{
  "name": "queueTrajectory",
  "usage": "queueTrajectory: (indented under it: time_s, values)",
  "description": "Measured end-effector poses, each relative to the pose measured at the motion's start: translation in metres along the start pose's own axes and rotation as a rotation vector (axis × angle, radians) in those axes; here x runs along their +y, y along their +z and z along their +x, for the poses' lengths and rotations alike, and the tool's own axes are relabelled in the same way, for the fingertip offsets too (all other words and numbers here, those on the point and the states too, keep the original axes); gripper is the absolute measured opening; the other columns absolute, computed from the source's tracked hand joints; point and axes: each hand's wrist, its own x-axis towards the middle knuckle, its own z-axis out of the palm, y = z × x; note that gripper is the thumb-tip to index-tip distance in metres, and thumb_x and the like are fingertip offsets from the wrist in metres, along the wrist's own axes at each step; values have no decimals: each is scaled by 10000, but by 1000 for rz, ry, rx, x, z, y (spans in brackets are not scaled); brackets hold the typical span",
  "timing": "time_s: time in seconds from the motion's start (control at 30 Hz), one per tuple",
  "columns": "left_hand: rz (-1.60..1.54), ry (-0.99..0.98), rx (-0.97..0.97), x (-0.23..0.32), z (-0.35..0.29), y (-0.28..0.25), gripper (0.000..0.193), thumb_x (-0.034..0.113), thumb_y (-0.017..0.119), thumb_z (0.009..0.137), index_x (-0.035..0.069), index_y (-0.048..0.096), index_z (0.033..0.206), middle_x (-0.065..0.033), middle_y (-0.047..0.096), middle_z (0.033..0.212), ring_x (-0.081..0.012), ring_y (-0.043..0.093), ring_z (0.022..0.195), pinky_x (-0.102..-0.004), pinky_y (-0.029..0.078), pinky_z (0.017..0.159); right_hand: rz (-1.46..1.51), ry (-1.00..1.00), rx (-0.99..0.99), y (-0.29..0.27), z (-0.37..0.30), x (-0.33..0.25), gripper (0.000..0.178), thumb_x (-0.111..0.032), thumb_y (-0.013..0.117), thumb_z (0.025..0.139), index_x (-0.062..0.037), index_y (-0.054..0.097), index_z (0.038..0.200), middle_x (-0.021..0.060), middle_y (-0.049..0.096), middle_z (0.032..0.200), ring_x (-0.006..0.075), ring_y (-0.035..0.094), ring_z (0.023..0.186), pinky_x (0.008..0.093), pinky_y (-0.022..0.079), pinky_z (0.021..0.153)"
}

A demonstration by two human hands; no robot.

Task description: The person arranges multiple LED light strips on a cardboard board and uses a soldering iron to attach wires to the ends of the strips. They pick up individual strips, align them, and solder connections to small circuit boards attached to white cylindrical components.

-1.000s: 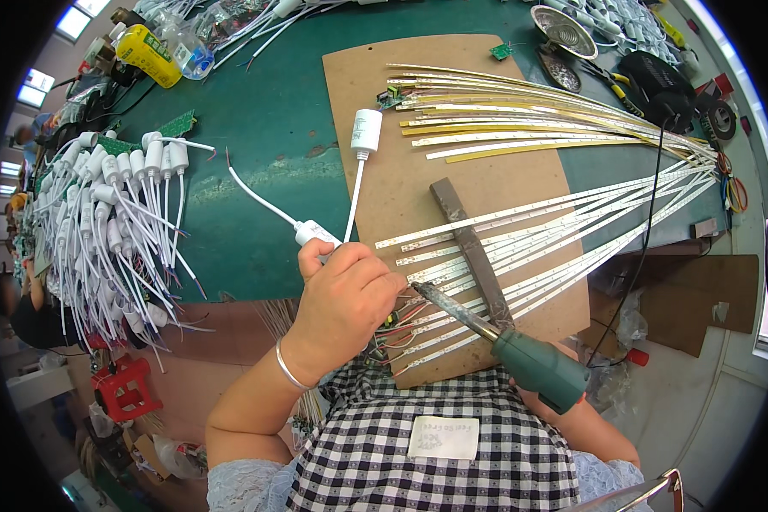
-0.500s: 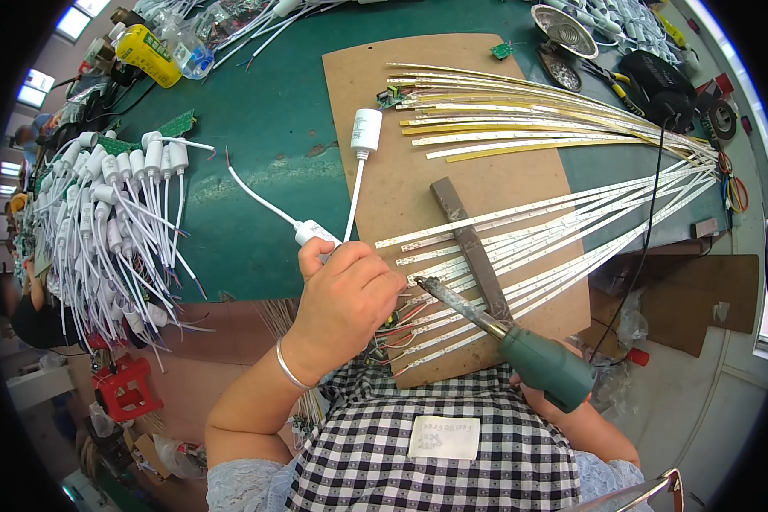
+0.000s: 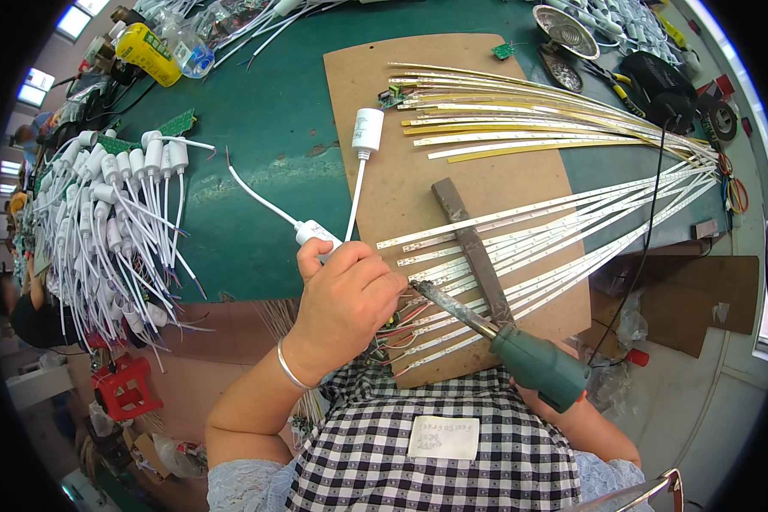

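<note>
My left hand (image 3: 343,294), a bracelet on its wrist, is closed around a white cylindrical cap with a cable (image 3: 316,232). Its fingertips are pinched by the ends of the LED strips (image 3: 486,266), hiding what is between them. My right hand (image 3: 548,399) grips a soldering iron by its green handle (image 3: 538,367), which covers most of the fingers. The iron's dark tip (image 3: 416,286) sits beside my left fingertips at the strip ends. A dark flat bar (image 3: 469,247) lies across the strips. Another white cap (image 3: 367,132) rests on the brown board (image 3: 452,188), its cable running toward my left hand.
A heap of white corded caps (image 3: 115,205) covers the table's left side. More strips, white and yellow (image 3: 503,128), fan across the board's far part. At the far right are a metal dish (image 3: 565,32), pliers (image 3: 616,85) and a black roll of tape (image 3: 719,119). A yellow bottle (image 3: 148,53) stands far left.
The soldering iron has shifted slightly left, its tip closer to my left fingertips. My left hand has stayed almost still with the white cap.
</note>
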Motion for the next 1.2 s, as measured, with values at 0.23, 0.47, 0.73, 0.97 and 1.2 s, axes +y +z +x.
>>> queueTrajectory:
  time_s: [0.23, 0.47, 0.73, 0.97, 1.2]
  values:
    - [-9, -4, 0, -1, -1, 1, 151, 120, 722, 718, 149, 682, 862, 48, 610, 857, -167, 565, 958, -458, 280, 919, 301, 206, 90, 6, 4, -12, 365, -171, 673, 824, 2, 608, 1138, 115, 671, 971, 249, 671, 849, 316, 535, 761]
    - [-14, -7, -11, 0, 0, 1, 162, 116, 727, 713, 153, 681, 864, 50, 609, 862, -171, 563, 959, -460, 280, 921, 944, 549, 235, 13, 6, -15, 319, -240, 624, 908, 50, 601, 1039, 83, 661, 747, 143, 676, 626, 267, 551, 583]
    - [-16, -15, 8, 1, 1, 1, 174, 100, 754, 684, 162, 680, 828, 51, 606, 838, -171, 573, 919, -446, 273, 908, 165, 107, 115, 2, 11, -12, 245, -38, 641, 820, -8, 663, 1062, 123, 692, 996, 268, 683, 874, 324, 545, 753]
    - [-21, -16, 17, 0, 2, 0, 190, 90, 770, 665, 163, 677, 814, 48, 603, 824, -172, 577, 897, -441, 268, 912, 284, 221, 90, 4, 7, -13, 221, -60, 667, 801, -42, 688, 1021, 109, 700, 981, 284, 688, 860, 359, 549, 764]
    - [-8, -5, -13, -1, 3, 1, 163, 114, 737, 692, 155, 677, 838, 47, 600, 838, -175, 564, 930, -456, 279, 925, 219, 275, 23, -1, 8, -19, 253, -97, 659, 809, -48, 675, 1057, 95, 697, 988, 253, 682, 894, 353, 540, 800]
